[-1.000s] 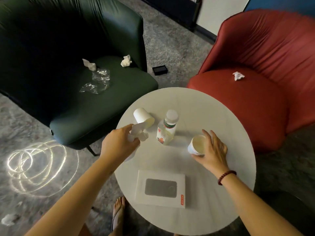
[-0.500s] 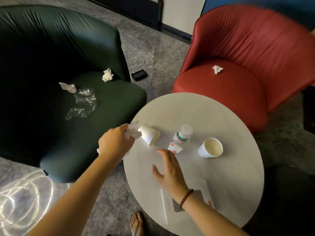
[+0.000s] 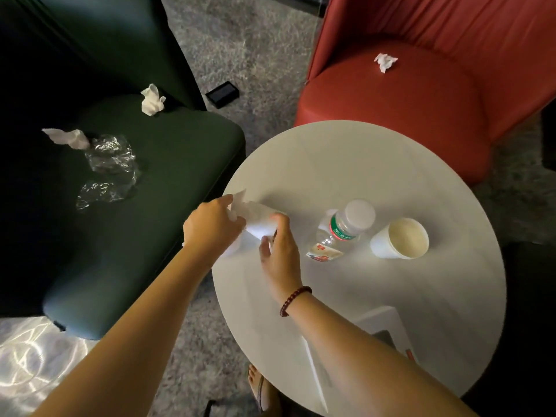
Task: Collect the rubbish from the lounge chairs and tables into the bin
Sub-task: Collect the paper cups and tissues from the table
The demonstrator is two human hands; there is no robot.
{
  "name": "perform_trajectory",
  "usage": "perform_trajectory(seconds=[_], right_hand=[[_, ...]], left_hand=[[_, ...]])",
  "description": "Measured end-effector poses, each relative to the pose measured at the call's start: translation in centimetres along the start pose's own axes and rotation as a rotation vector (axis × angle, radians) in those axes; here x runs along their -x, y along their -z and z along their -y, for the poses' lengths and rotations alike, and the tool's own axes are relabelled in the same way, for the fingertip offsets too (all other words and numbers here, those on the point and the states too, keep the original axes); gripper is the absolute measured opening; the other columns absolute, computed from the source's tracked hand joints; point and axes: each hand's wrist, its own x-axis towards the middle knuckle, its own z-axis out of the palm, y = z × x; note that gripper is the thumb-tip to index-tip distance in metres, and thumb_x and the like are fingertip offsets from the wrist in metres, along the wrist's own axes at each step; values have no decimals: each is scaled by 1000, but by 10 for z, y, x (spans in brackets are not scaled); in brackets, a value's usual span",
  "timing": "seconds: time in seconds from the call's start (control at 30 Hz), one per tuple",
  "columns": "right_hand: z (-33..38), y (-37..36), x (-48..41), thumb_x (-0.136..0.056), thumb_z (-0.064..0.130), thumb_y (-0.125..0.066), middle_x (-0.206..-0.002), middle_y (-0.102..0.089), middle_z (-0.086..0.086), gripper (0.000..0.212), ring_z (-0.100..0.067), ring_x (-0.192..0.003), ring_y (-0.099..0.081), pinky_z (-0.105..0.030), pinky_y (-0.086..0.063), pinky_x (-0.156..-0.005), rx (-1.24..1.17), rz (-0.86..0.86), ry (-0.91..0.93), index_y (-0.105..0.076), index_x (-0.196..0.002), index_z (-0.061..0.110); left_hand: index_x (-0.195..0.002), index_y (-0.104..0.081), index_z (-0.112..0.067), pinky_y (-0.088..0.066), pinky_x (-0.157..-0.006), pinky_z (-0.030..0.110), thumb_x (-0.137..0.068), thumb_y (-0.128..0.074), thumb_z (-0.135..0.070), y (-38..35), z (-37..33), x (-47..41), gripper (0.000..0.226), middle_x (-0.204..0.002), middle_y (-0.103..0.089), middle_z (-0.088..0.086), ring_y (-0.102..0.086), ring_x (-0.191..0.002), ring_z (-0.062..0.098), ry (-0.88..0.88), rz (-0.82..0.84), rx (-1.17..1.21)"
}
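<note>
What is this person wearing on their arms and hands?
No sleeves or gloves are in view. The right hand has a dark red beaded bracelet round its wrist; the left hand wears nothing.

The table (image 3: 361,164) occupies the centre right of the frame. On it, left to right: tipped cup (image 3: 258,228), bottle (image 3: 340,233), upright cup (image 3: 400,239). A box (image 3: 382,323) lies at its lower right edge.

The tipped cup sits between the left hand (image 3: 210,227) and the right hand (image 3: 279,251), with the held tissue (image 3: 240,200) just above it.

The upper-left chair (image 3: 165,206) carries the rear tissue (image 3: 152,100), the left tissue (image 3: 67,137) and the plastic wrap (image 3: 111,164). The upper-right chair (image 3: 406,115) carries the lone tissue (image 3: 385,61).

A case (image 3: 222,94) lies on the floor between the chairs.
</note>
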Motion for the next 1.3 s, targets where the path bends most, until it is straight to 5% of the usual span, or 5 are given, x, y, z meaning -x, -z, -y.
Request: perform_trajectory(seconds=[0.23,0.63,0.77,1.0,1.3], right_hand=[[10,6,6,-82,-6,-57,-111,-61,-17,40,-27,-98,-60,-33,-51,-82,19,69,221,-47,-117,10],[21,97,75,-76,4,-33,-65,-57,-4,38,-23,-57,-56,-26,-48,-53,521,207,547,-62,-101,10],[-3,158,94,-68,0,-56,-71,-60,2,42,-15,-61,-56,-26,-50,-61,633,192,591,-53,-107,16],[-36,255,82,-60,3,-78,-74,-63,0,55,-15,-65,-61,-28,-55,-61,739,125,490,-55,-108,16],[-64,291,6,-51,-8,-79,-63,-64,-4,56,-21,-54,-59,-28,-51,-58,625,54,609,-62,-102,8]], left_hand=[[-118,-58,-27,-30,-49,23,-83,-55,-36,-10,4,13,37,-65,-49,-7,-49,-64,21,-17,83,64],[-117,-56,-26,-42,-70,30,-74,-62,-37,42,-25,67,45,-106,-63,1,-56,-87,23,-23,403,-271],[-105,-60,-30,-43,-76,27,-70,-68,-35,34,-68,99,36,-109,-64,-2,-59,-96,21,-141,542,-325],[-77,-63,-41,-32,-51,18,-67,-63,-26,9,-154,150,18,-71,-56,-12,-50,-65,5,-357,516,-260],[-105,-62,-32,-42,-67,25,-73,-61,-37,-21,-219,140,33,-101,-66,-6,-53,-78,15,-184,337,-62]])
